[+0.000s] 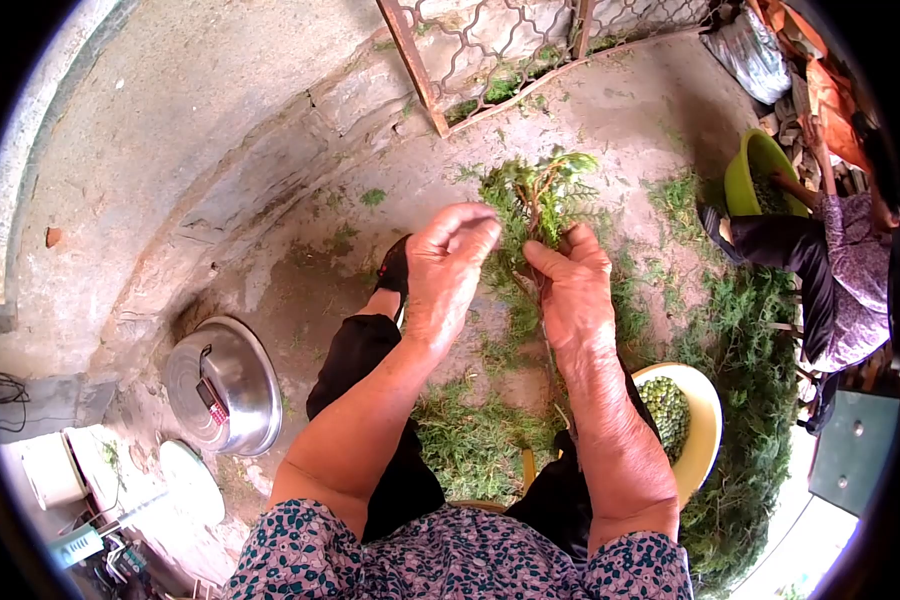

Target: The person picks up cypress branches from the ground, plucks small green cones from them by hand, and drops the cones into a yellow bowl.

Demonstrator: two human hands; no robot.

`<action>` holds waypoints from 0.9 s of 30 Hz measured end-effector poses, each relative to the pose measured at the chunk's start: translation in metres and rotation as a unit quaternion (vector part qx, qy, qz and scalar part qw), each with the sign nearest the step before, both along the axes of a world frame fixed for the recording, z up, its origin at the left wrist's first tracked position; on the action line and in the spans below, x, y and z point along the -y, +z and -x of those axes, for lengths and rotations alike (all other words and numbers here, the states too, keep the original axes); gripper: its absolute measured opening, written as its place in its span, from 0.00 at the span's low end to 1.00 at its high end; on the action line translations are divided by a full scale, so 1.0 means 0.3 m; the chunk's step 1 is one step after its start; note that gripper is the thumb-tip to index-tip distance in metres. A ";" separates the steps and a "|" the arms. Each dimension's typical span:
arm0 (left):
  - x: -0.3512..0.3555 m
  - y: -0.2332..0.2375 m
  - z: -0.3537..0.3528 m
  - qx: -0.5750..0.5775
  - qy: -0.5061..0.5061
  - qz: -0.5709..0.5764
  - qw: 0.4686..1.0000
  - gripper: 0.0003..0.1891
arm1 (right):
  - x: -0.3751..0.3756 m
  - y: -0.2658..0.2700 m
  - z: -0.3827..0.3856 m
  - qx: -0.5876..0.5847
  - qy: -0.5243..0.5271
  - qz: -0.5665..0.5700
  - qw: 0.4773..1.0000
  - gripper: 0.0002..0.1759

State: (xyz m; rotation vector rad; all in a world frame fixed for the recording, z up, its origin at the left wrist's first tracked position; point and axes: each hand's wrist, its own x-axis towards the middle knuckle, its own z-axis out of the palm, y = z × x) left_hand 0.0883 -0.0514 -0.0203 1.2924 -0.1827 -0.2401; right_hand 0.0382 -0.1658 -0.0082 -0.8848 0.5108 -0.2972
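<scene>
A leafy green branch (538,195) with a thin brown stem stands up between my two hands. My right hand (575,285) is closed round its stem, with thumb and fingers pinched together. Just left of the leaves is my left hand (450,265), its thumb and fingertips brought together; whether anything small is between them is hidden. The lower stem runs down along my right forearm. Beside that forearm sits a yellow bowl (705,425) holding many small green pieces. Loose green sprigs (470,440) lie on the ground between my legs.
At the right a seated person (855,270) reaches into a lime-green basin (740,180). A long heap of cut greenery (745,400) lies on the right. A metal basin (260,390) with a phone-like object stands left. A metal grille (435,75) and plastic bag (745,55) are ahead.
</scene>
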 end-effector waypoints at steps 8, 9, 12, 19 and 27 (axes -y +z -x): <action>0.032 0.018 -0.002 -0.104 -0.024 0.058 0.993 0.10 | -0.005 -0.019 0.003 0.024 0.018 0.004 1.000 0.17; 0.033 0.017 -0.001 -0.111 -0.029 0.071 0.991 0.10 | -0.007 -0.014 0.003 0.023 0.021 0.006 1.000 0.16; 0.028 0.025 -0.007 -0.147 -0.028 0.080 0.985 0.10 | -0.014 -0.017 0.004 0.023 0.024 0.034 0.999 0.15; 0.029 0.001 -0.008 -0.100 0.011 0.005 0.995 0.08 | -0.030 -0.012 0.019 -0.003 0.049 0.062 0.997 0.16; 0.015 0.052 -0.007 -0.172 -0.002 0.012 0.985 0.04 | -0.018 -0.001 0.021 -0.053 0.007 0.000 0.999 0.14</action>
